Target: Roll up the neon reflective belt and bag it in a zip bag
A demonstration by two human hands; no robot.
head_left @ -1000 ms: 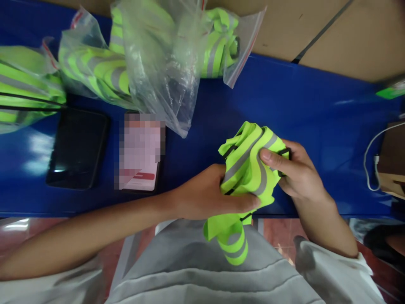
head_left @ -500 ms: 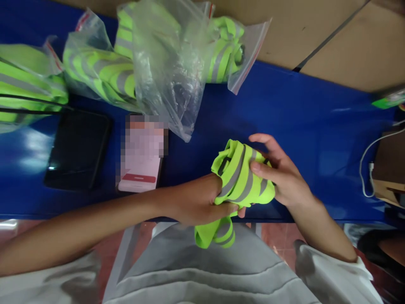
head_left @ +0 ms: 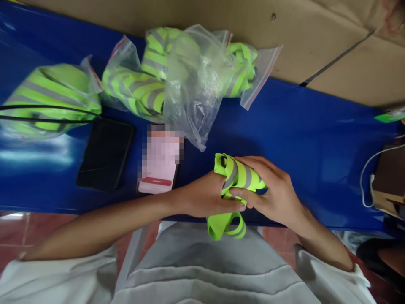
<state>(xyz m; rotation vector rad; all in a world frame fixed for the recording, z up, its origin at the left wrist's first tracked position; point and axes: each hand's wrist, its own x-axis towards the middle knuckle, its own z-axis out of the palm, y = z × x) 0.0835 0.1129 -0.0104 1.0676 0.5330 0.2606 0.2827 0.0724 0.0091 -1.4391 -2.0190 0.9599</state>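
Between my hands is a rolled bundle of neon-yellow reflective strap with grey stripes, held above the table's near edge. A black buckle shows at its upper left end, and a loose loop hangs down below. My left hand grips the bundle from the left, its thumb along the lower side and its other fingers largely hidden behind the strap. From the right, my right hand is wrapped over the roll, fingers across the top and thumb pressing the front near the left thumb.
Several clear zip bags with neon strap bundles lie at the back left, an unfilled-looking clear bag on top. A dark phone and a lit phone rest on the blue table. Cardboard stands behind; a white cable is right.
My right hand has closed further around the bundle, fingers now over its top and thumb moved left. The roll looks narrower and more tightly wrapped. The camera view has shifted slightly.
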